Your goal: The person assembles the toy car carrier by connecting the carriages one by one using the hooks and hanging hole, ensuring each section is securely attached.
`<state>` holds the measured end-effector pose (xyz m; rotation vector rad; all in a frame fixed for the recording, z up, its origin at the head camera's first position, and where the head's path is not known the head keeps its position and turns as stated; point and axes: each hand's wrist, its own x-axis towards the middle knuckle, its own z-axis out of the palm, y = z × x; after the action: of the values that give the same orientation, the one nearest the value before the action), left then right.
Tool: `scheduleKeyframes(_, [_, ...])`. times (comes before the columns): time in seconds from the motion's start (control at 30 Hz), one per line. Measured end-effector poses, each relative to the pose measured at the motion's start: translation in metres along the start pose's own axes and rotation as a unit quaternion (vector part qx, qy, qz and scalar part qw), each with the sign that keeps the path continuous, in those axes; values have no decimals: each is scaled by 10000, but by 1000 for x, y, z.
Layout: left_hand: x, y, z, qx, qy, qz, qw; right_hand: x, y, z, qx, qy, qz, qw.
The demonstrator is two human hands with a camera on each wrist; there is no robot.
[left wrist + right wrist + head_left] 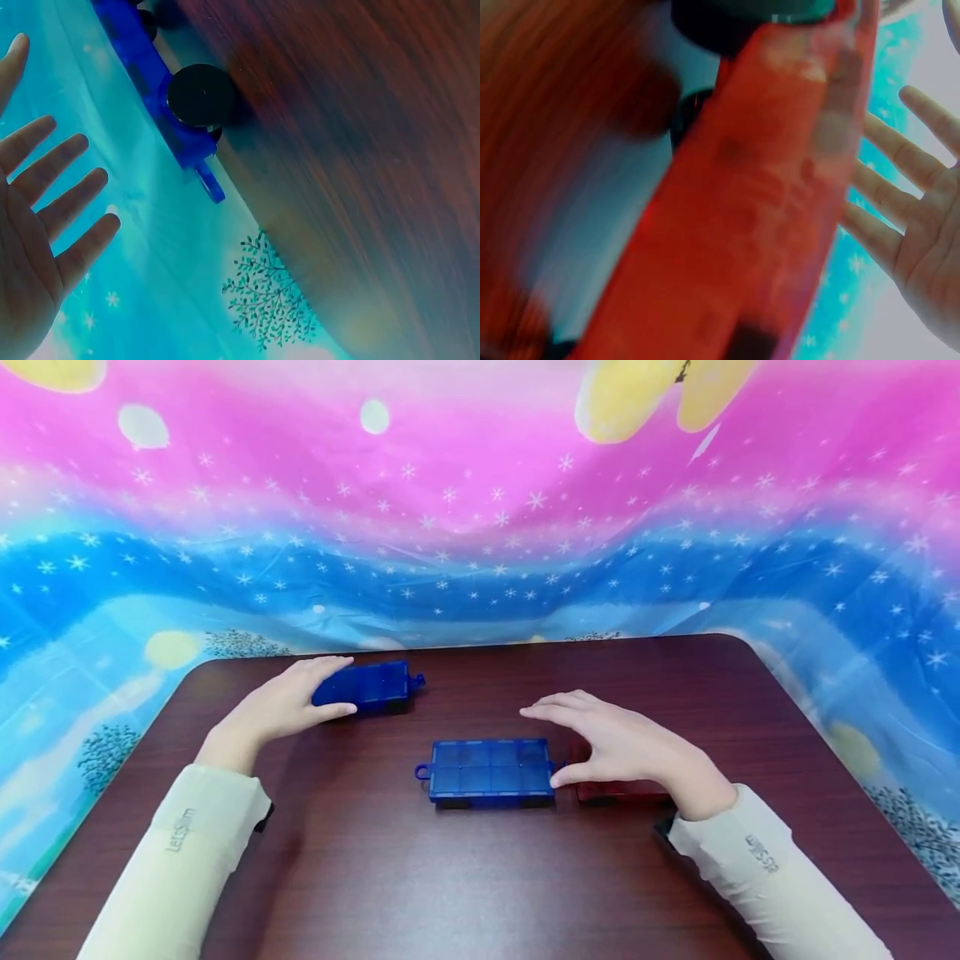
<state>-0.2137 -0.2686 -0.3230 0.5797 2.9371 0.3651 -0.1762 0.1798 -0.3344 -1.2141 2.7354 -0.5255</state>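
A blue see-through toy wagon (371, 687) stands at the back left of the table, a small hook at its right end. My left hand (296, 700) is at its left end, thumb and fingers apart; in the left wrist view the fingers are spread and grip nothing. Nearer the middle is a second blue wagon (491, 770) with a ring at its left end. To its right is a red wagon (618, 790), partly hidden under my right hand (626, 743). That hand's fingers are extended and hold nothing; its thumb tip overlaps the second wagon's right end in the head view.
The dark wooden table (420, 893) has rounded far corners. Behind it hangs a pink and blue cloth (465, 527) with snowflakes. Black wheels (201, 95) show under the blue wagon in the left wrist view.
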Motion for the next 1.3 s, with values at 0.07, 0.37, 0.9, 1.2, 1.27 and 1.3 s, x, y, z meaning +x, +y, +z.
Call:
scheduleKeyframes(0.07, [7, -1, 1, 41, -22, -39, 10000, 6, -3, 3, 27, -90, -75, 9999])
scheduleKeyframes(0.37, [31, -9, 13, -15, -231, -12, 9997, 25, -16, 16, 25, -557, -291, 9980])
scheduleKeyframes(0.9, [48, -16, 33, 72, -313, 79, 9995, 36, -32, 31, 112, -1150, -283, 9929])
scheduleKeyframes(1.2, [49, -14, 34, 294, -280, 18, 9992, 35, -31, 32, 6, -1216, -62, 9926])
scheduleKeyframes(1.27, [48, -14, 34, 301, -300, -6, 9991, 35, -31, 32, -24, -1222, -48, 9925])
scheduleKeyframes(1.3, [47, -14, 34, 292, -307, -12, 9991, 35, -31, 32, -22, -1223, -31, 9925])
